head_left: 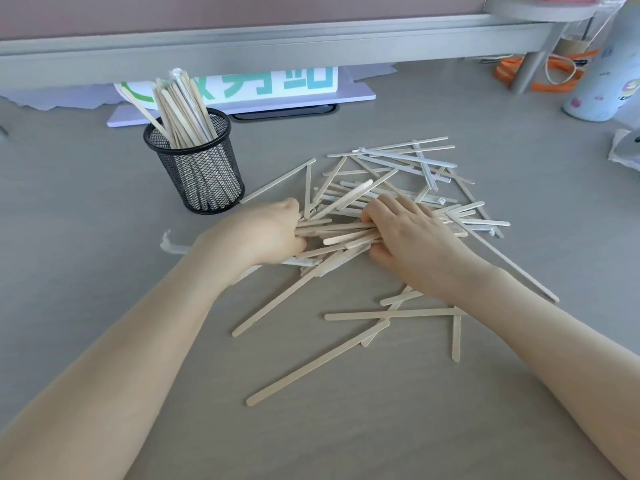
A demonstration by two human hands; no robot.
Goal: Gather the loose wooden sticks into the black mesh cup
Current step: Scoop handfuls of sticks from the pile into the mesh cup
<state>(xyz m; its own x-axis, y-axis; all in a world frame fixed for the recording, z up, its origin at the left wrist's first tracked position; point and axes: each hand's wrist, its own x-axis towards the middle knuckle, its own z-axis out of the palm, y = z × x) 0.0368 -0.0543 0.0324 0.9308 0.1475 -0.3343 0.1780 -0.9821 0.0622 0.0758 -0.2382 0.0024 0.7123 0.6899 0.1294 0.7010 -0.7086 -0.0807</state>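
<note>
The black mesh cup (201,168) stands upright at the left of the grey desk, holding a sheaf of wooden sticks (181,105) that lean back and left. Many loose wooden sticks (398,174) lie scattered across the middle of the desk, some in clear wrappers. My left hand (263,233) and my right hand (412,240) press in from both sides on a bundle of sticks (341,235) in the pile's middle, fingers curled around its ends. More single sticks (388,315) lie nearer to me, under my right forearm.
A white sign with green characters (263,84) on a lilac base stands behind the cup, under a grey shelf rail. At the far right are a pale bottle (609,81), orange bands (540,72) and a shelf leg. A torn clear wrapper (169,242) lies left of my left wrist.
</note>
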